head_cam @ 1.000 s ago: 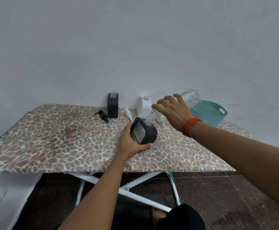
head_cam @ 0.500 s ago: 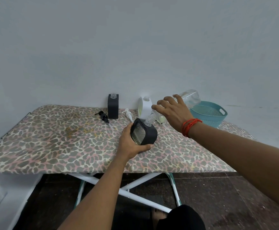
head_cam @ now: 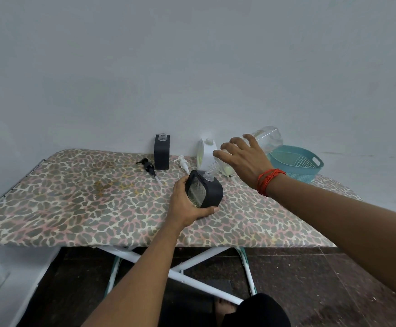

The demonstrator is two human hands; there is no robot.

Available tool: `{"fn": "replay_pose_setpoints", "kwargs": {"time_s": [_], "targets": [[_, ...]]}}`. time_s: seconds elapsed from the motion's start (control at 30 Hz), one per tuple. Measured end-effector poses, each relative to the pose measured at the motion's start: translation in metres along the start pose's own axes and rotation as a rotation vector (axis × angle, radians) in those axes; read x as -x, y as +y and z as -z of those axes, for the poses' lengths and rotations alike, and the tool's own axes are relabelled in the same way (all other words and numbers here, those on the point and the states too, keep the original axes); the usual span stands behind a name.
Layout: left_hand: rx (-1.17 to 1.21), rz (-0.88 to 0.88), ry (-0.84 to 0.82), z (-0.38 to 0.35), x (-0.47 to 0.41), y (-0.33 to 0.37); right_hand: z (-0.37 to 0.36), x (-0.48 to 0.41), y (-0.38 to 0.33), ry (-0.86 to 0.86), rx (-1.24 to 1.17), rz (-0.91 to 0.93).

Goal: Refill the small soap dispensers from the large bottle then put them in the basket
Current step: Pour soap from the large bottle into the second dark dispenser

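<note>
The left hand (head_cam: 184, 205) grips a tilted black dispenser (head_cam: 212, 195) over the surface (head_cam: 74, 204); the right hand (head_cam: 244, 159) clasps a tipped clear bottle (head_cam: 268, 137), neck apparently touching the dispenser's mouth.

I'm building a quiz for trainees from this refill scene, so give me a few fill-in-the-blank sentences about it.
The left hand holds a tilted dispenser coloured ___.
The right hand tips a large clear ___ toward its mouth.
By the wall, between the upright black dispenser and the basket, stands a third dispenser coloured ___.
The ironing board has a ___-print cover.
Missing words: black; bottle; white; leopard.
</note>
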State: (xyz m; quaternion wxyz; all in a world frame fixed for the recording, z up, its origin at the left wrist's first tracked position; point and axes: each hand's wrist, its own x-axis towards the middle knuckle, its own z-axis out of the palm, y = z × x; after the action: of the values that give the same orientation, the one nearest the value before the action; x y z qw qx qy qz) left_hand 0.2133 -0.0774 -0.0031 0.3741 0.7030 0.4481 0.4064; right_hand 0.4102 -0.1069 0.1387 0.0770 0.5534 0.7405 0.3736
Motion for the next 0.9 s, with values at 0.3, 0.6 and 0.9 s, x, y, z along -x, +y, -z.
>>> {"fn": "replay_pose_setpoints", "kwargs": {"time_s": [0.3, 0.6, 0.9], "targets": [[0.021, 0.042, -0.021, 0.000, 0.000, 0.000, 0.007, -0.004, -0.001, -0.012, 0.033, 0.032], [0.041, 0.062, -0.025, -0.002, -0.002, -0.003, 0.011, -0.009, -0.003, 0.003, 0.061, 0.068], [0.044, 0.057, -0.019, -0.003, -0.002, -0.005, 0.015, -0.011, -0.002, 0.005, 0.092, 0.089]]}}
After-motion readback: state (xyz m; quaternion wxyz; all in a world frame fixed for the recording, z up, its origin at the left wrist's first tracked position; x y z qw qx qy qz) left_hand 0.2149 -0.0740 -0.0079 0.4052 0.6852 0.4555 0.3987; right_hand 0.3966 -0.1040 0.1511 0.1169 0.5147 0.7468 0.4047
